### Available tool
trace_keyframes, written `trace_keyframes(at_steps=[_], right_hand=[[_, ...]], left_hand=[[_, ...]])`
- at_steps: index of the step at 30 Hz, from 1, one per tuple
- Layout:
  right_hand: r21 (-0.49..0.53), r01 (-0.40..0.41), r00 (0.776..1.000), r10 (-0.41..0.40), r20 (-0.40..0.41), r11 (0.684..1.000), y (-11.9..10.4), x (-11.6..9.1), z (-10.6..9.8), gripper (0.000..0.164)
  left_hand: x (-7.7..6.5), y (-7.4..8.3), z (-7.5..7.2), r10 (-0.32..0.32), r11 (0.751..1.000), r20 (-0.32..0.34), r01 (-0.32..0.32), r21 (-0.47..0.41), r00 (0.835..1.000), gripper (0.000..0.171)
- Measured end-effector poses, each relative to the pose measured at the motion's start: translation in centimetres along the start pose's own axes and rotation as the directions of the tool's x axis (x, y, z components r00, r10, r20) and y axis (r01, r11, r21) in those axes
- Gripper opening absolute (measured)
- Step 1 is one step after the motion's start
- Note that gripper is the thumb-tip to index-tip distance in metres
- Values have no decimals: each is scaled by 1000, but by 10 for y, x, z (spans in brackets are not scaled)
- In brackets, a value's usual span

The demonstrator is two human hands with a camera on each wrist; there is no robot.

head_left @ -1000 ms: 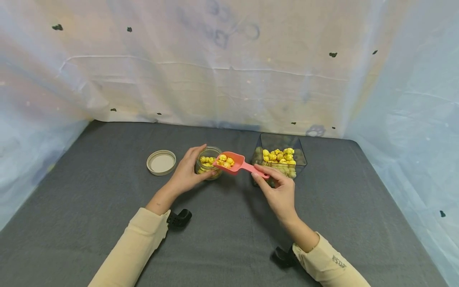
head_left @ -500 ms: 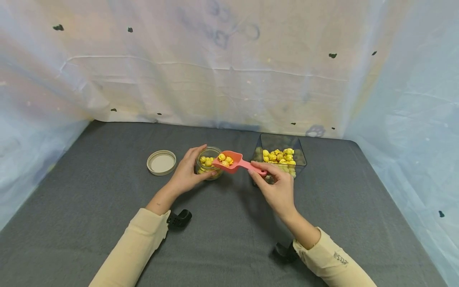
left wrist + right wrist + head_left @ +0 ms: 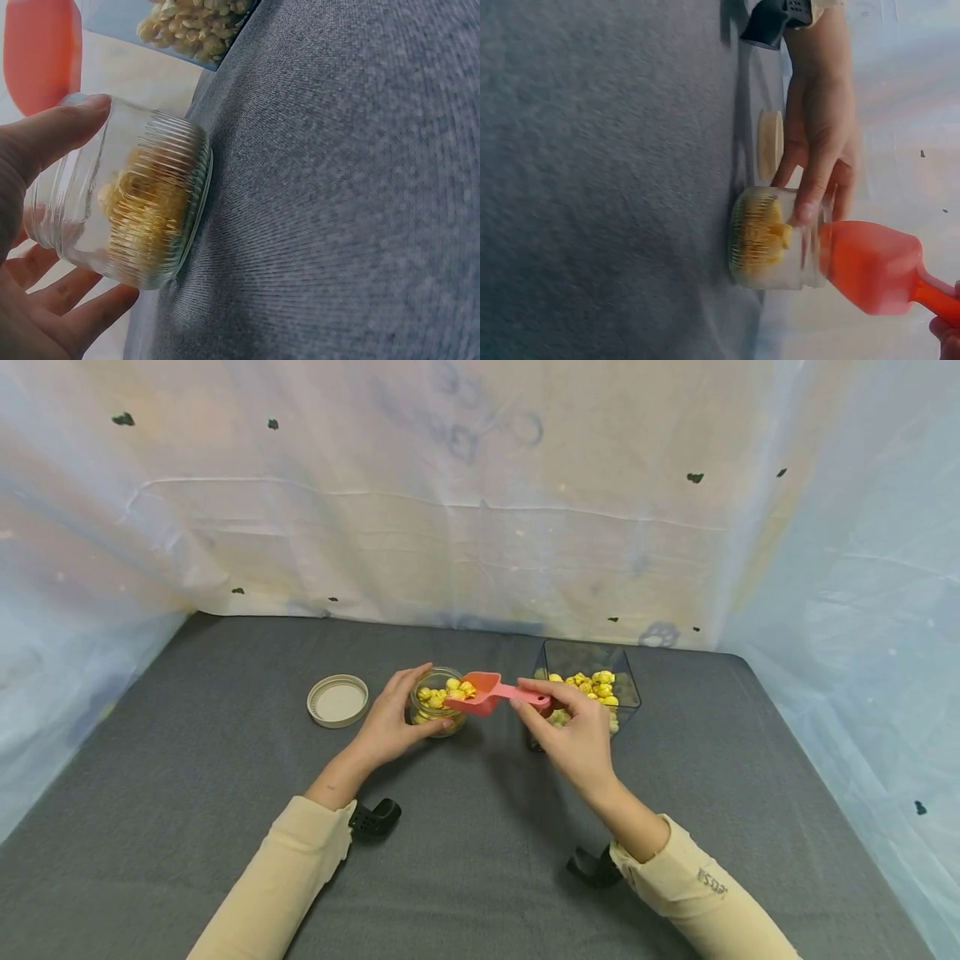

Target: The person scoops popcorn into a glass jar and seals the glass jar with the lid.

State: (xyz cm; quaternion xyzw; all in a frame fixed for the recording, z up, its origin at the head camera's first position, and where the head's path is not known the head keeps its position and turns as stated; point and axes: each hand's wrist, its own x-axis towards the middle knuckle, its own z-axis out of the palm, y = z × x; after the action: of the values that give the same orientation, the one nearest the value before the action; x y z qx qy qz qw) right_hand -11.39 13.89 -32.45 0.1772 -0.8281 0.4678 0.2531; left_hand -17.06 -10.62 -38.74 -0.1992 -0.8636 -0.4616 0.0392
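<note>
My left hand (image 3: 393,718) grips a ribbed glass jar (image 3: 142,202) by its upper side, thumb near the rim and fingers round the far side. The jar stands upright on the table, partly filled with yellow popcorn (image 3: 761,236). A pink scoop (image 3: 480,695) tilts down over the jar's mouth, with several popcorn pieces at its lip. My right hand (image 3: 573,731) pinches the scoop's handle between thumb and fingers. Behind that hand is a clear square bin (image 3: 633,689) holding more popcorn (image 3: 600,687), partly hidden by the hand.
A round lid (image 3: 337,702) lies on the dark grey cloth-covered table (image 3: 465,860), left of the jar. A pale curtain (image 3: 480,527) hangs behind the table and along its sides. Black straps with camera mounts (image 3: 378,817) sit at the wrists.
My right hand has moved slightly left and tipped the scoop toward the jar. Its popcorn has slid to the lip and over the jar's mouth. My left hand stays in place.
</note>
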Motion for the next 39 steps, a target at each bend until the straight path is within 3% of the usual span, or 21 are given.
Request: trace_keyframes(at_steps=[12,19,27,39], right_hand=[[-65,11,1000,-11,13,998,2,-1,-5,27],[-65,-34,998,38,58,997,7,-12,-7,27],[-140,-79,994,89,68,987,13,-23,-6,28],[-147,-140,984,154,91,979,20,-28,-5,30]], left_hand=[[0,1,0,-1,1000,-1,1,12,1000,85],[0,1,1,6,1000,-1,-6,12,1000,85],[1,0,1,-3,1000,1,3,19,1000,86],[1,0,0,-9,1000,1,9,16,1000,86]])
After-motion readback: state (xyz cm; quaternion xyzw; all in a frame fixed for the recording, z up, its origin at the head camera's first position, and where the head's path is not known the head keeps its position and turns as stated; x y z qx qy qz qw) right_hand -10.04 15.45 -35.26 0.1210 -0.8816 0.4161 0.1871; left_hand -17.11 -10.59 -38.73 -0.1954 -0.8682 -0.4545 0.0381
